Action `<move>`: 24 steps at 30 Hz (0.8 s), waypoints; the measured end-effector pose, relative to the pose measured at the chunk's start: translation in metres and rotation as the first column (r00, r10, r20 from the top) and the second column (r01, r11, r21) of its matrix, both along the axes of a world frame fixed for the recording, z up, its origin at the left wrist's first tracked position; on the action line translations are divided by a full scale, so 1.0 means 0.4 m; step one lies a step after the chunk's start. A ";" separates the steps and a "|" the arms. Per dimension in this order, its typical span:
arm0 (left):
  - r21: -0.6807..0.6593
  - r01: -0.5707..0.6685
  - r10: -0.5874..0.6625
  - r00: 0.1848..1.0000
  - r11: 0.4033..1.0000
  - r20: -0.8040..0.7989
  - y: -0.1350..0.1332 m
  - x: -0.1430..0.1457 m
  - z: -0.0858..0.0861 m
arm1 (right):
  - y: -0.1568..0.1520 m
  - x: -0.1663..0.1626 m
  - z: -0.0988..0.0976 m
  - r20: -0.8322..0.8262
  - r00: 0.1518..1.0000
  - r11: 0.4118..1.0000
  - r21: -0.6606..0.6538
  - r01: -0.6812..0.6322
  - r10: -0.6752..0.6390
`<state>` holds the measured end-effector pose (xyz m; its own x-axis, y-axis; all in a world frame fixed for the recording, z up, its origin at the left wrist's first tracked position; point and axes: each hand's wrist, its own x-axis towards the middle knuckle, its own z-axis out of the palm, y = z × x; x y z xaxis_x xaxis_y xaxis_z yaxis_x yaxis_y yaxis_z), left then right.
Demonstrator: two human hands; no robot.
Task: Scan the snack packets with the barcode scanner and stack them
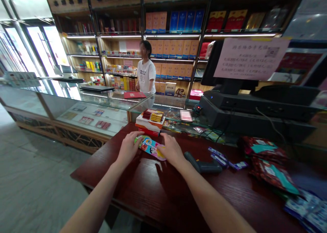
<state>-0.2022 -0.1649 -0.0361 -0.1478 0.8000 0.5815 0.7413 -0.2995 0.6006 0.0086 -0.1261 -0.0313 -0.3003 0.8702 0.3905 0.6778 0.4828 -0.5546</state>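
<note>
Between my two hands is a colourful, long, rounded packet (151,148) printed with cartoon figures in green, blue, pink and yellow. My left hand (130,146) grips its green end, thumb on top. At the yellow and pink end, my right hand (170,149) grips it the same way. The packet is tilted just over the dark red wooden table (143,185). Right behind it stands a display box (150,120) of red and yellow sticks. A black handheld scanner (203,163) lies to the right of my right hand.
Several small purple packets (219,159) and red-brown snack bags (270,171) lie on the right. Blue-white packets (306,209) are at the near right corner. A black register monitor (213,64) with a pink notice stands behind. Past the glass counter (102,100) stands a person (146,75) in a white shirt.
</note>
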 end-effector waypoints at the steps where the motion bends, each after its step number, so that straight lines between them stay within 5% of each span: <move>1: -0.017 -0.015 0.015 0.999 1.000 -0.034 -0.004 0.000 -0.001 | -0.011 0.006 -0.005 0.075 0.997 1.000 -0.028 -0.006 0.008; 10: -0.278 -0.188 0.087 0.937 0.942 -0.340 -0.040 0.016 0.005 | -0.048 0.031 -0.047 0.216 0.975 0.993 -0.116 -0.019 0.044; 18: -0.347 -0.121 0.028 0.965 0.930 -0.262 -0.029 0.012 0.007 | -0.056 0.034 -0.025 0.235 0.971 0.992 -0.128 -0.022 0.051; 24: -0.277 -0.169 0.103 0.965 0.946 -0.240 -0.027 -0.002 0.038 | -0.044 0.019 0.013 0.157 0.986 0.995 -0.095 -0.042 0.056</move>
